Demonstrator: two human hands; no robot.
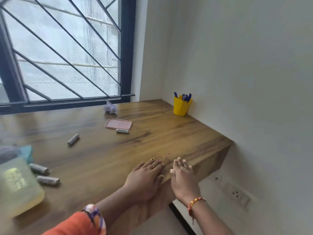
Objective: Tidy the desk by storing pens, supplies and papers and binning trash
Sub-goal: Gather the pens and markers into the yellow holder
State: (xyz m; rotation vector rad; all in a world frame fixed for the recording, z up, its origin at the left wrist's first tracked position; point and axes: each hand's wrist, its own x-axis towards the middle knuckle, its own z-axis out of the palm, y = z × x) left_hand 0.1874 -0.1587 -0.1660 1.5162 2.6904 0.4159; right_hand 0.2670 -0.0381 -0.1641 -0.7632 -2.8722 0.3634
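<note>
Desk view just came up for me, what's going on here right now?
A person rests both hands flat on the desk's near edge, left hand beside right hand, holding nothing. The pens already stand in the yellow cup by the wall. Still loose: a crumpled paper by the window, a pink lid, and four small grey cylinders.

A home study corner is suggested by a wall-fixed wooden desk [169, 133], barred window [67, 48] and pen cup [181, 106].

Barred window [64, 51] — wall sockets [236, 195] below
</note>
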